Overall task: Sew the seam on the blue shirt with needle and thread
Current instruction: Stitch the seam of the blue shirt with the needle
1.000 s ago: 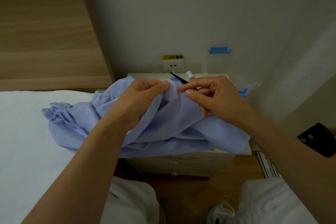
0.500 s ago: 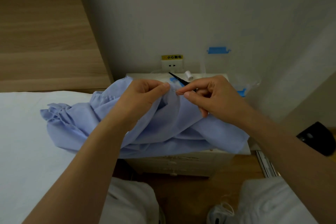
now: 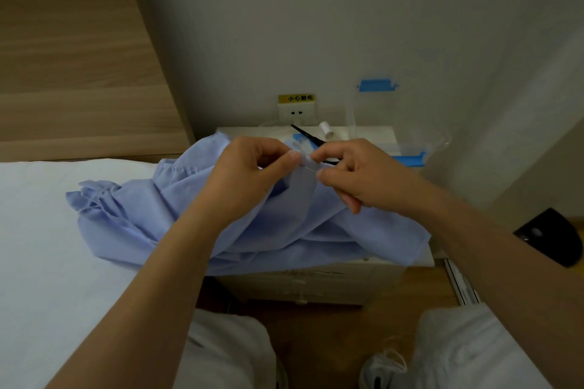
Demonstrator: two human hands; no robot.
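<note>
Head view: the left hand pinches a raised fold of the blue shirt, which is draped across the bed and nightstand. The right hand, just beside it, pinches what looks like the needle. Best to keep the fold taut and the stitches small.

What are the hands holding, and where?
The left hand pinches the blue shirt at its raised fold. The right hand pinches beside it, seemingly the end of a needle.

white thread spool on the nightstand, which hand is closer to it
Right. The right hand, pinching the needle, is just in front of the white thread spool; the left hand is farther off to its left, pinching the blue shirt.
</note>
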